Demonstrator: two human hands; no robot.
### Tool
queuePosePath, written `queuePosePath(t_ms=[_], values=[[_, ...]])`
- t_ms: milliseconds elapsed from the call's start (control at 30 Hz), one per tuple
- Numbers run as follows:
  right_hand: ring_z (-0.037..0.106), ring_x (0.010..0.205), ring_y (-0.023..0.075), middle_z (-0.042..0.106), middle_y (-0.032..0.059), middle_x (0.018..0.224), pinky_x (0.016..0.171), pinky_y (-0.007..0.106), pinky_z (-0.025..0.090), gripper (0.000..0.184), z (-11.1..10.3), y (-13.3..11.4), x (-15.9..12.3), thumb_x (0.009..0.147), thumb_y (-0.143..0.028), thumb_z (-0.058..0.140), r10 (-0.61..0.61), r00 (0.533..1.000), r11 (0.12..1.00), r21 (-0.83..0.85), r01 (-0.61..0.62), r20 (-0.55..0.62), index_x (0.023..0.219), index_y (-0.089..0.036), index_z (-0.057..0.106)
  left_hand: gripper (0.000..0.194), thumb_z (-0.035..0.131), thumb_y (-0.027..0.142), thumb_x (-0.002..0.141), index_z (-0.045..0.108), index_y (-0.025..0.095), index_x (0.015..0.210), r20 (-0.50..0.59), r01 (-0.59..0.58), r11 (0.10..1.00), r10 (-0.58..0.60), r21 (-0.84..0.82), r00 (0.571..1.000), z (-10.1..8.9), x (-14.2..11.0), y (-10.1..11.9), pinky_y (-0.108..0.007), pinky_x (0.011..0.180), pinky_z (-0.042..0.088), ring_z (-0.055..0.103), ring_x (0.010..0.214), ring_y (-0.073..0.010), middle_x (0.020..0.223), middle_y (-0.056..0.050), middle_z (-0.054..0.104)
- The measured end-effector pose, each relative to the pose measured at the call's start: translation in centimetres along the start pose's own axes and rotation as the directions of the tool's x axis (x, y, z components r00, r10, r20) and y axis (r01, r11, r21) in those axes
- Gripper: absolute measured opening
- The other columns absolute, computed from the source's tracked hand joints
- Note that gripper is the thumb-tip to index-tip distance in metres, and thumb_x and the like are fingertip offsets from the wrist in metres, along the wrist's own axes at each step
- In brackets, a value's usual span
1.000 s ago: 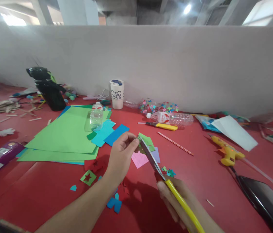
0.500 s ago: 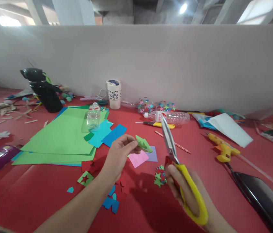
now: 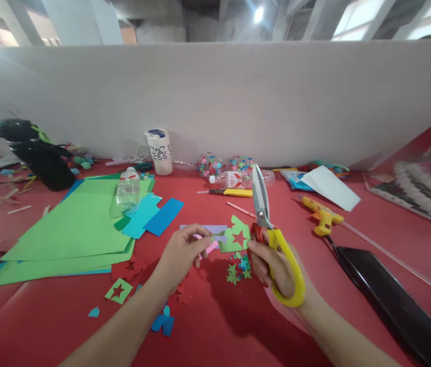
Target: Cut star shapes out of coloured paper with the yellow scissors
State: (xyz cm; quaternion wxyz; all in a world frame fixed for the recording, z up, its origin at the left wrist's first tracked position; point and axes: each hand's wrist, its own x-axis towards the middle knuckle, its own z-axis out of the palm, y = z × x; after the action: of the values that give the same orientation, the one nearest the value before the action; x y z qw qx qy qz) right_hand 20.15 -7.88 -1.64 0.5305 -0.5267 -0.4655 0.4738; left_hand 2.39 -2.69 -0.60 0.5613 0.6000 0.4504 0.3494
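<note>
Green paper [image 3: 231, 245] is between the hands, right hand [image 3: 278, 262] clamped on it and the scissors [image 3: 260, 199], left hand [image 3: 183, 251] just beside it, can't tell if it's pinching anything.

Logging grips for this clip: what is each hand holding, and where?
The right hand holds the scissors by the handles and pinches the green paper at its right edge. Whether the left hand pinches anything cannot be told.

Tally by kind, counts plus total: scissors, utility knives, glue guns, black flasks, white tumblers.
Scissors: 1 (in right hand)
Utility knife: 1
Glue gun: 1
Black flask: 1
White tumbler: 1
Total: 5
</note>
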Motion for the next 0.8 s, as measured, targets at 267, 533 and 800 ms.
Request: queuePosePath(t_ms=[267,533,800], values=[[0.028,0.024,0.0052,0.032,-0.0125,0.030,0.029,0.018,0.026,0.037,-0.6,-0.7,0.8,0.078,-0.037,0.055,-0.087,0.992,0.984,0.164,0.072,0.091,0.049,-0.024,0.035,0.025,0.044,0.017,0.084,0.069,0.021,0.085,0.451,-0.462,0.700,0.220,0.545,0.865,2.0,-0.9,-1.2,-0.033,0.083,0.043,0.057,0.090,-0.0206,0.092,-0.006,0.065],[0.028,0.026,0.0048,0.033,-0.0129,0.030,0.032,0.018,0.027,0.032,-0.6,0.2,0.4,0.077,-0.039,0.056,-0.020,0.987,0.999,0.033,0.015,0.159,0.055,-0.023,0.040,0.045,0.035,0.047,0.088,0.065,0.014,0.091,0.238,0.097,0.970,-0.041,-0.225,0.970,1.0,0.1,-0.9,-0.029,0.055,0.048,0.060,0.064,-0.0177,0.079,-0.009,0.065],[0.030,0.026,0.0049,0.036,-0.0123,0.032,0.031,0.018,0.024,0.034,0.2,-0.9,0.1,0.076,-0.045,0.056,0.093,0.991,0.982,-0.176,-0.074,0.098,0.055,-0.022,0.041,0.015,0.063,0.031,0.073,0.058,0.017,0.071,0.178,0.019,0.990,0.005,-0.137,0.984,-1.5,0.4,0.9,-0.020,0.050,0.040,0.050,0.050,-0.0094,0.056,0.003,0.055]])
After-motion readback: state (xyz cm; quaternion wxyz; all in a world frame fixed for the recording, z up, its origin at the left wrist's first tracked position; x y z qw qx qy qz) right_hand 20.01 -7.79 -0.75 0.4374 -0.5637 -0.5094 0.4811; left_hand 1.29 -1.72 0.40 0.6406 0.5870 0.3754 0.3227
